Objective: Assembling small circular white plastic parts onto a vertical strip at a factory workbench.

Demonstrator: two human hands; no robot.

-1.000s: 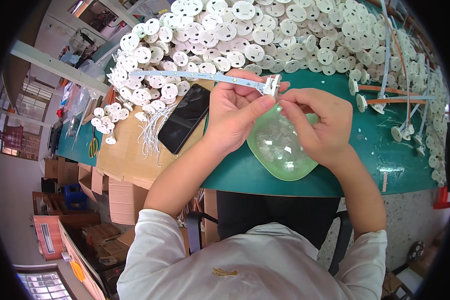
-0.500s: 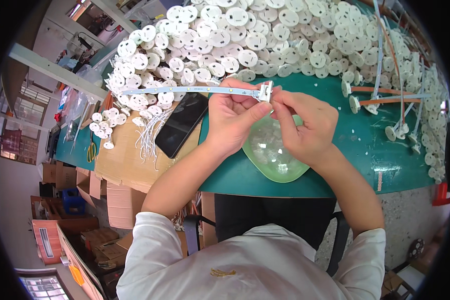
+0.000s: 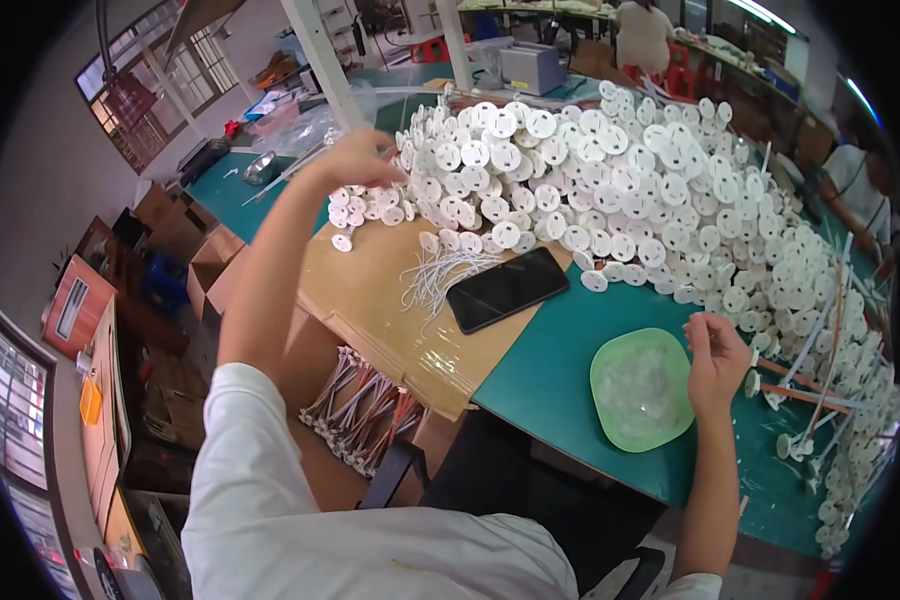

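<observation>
My left hand (image 3: 362,160) is stretched out to the far left, beside the edge of a big heap of white round caps (image 3: 560,165). Its fingers are apart, slightly blurred, and nothing shows between them. On the right, my right hand (image 3: 718,362) hovers by the rim of a green bowl (image 3: 678,436) that holds small clear pieces. The fingers of that hand are curled in, and whatever they may hold is hidden. A black phone (image 3: 508,290) lies left of the bowl, across the cardboard and the green table top.
Thin white wires (image 3: 435,280) lie on the cardboard sheet (image 3: 365,320). Strips with white ends (image 3: 800,440) jut out at the right. Bundled strips (image 3: 360,410) sit below the table edge, near the chair armrest (image 3: 395,475). Other people (image 3: 644,38) are farther back.
The view has swung to the left. My hands have parted: the left went out to the heap's left edge, the right stayed near the bowl. The LED strip is no longer seen between them.
</observation>
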